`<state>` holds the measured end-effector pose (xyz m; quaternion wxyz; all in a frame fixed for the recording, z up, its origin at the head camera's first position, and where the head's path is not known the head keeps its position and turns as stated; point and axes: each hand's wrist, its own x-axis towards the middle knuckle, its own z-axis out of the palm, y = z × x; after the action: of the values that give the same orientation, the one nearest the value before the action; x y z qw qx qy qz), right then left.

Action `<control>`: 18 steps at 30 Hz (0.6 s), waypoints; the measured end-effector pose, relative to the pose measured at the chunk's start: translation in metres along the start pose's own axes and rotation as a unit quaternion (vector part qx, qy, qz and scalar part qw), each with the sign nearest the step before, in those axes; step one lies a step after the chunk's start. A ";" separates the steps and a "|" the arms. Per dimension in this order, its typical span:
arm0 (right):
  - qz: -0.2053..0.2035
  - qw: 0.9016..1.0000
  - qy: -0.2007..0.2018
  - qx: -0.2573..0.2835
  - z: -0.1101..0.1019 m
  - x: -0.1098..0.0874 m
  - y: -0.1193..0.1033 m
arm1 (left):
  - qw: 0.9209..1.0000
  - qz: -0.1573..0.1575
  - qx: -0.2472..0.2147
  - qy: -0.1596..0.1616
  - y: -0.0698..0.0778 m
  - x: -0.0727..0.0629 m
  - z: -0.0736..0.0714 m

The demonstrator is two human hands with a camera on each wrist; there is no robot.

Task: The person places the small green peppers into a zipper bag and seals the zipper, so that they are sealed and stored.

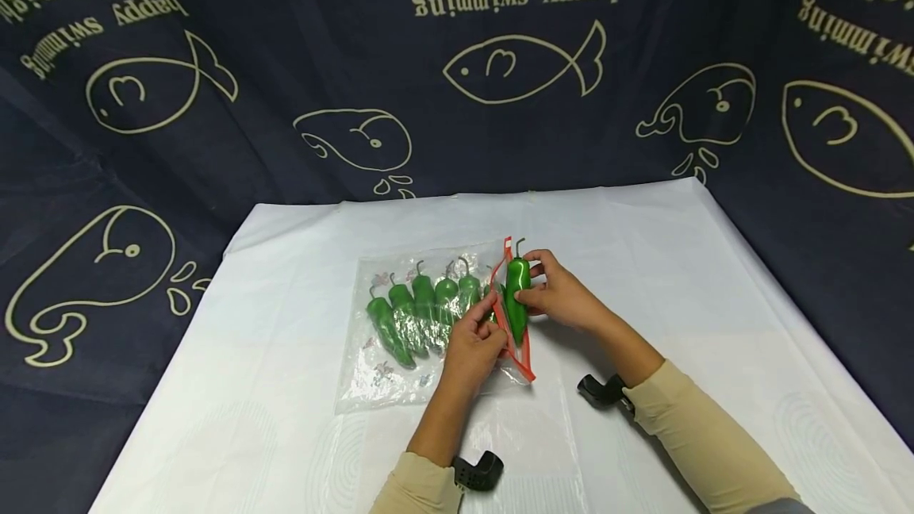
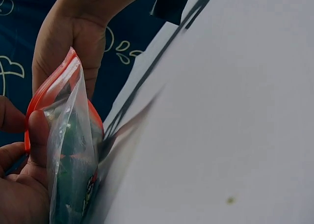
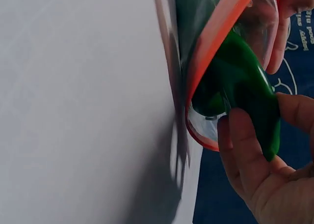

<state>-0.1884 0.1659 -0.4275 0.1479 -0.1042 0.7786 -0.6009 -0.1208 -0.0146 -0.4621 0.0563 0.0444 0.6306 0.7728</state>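
Note:
A clear zip bag [image 1: 357, 395] with a red zip edge [image 1: 526, 363] lies on the white table, its mouth facing right. Inside it several green chili peppers [image 1: 386, 330] lie side by side, stems pointing away. My left hand [image 1: 474, 351] pinches the red edge of the mouth, and its thumb and fingers also show in the left wrist view. Between the thumb and fingers of my right hand [image 1: 567, 292] is another green chili pepper [image 1: 517, 285], at the mouth. In the right wrist view this pepper [image 3: 248, 79] reaches partly inside the parted red edges, with a further pepper behind it.
A white cloth covers the table [image 1: 236, 324]. Behind and beside it hangs a dark blue curtain [image 1: 371, 30] with fish and whale drawings. Black devices [image 1: 480, 471] sit on both wrists, beside beige sleeves [image 1: 703, 427].

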 end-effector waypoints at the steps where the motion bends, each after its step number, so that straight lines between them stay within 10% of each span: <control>1: 0.001 1.000 -0.003 -0.005 0.000 -0.001 0.000 | 1.000 0.000 0.001 0.000 0.000 0.000 0.000; 18: 0.007 0.993 -0.033 -0.110 0.006 -0.010 -0.001 | 1.000 0.015 0.026 0.008 -0.001 -0.001 0.001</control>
<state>-0.1774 0.1638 -0.4265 0.1649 -0.1342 0.8355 -0.5068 -0.1196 -0.0137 -0.4629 0.0387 0.0488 0.6503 0.7571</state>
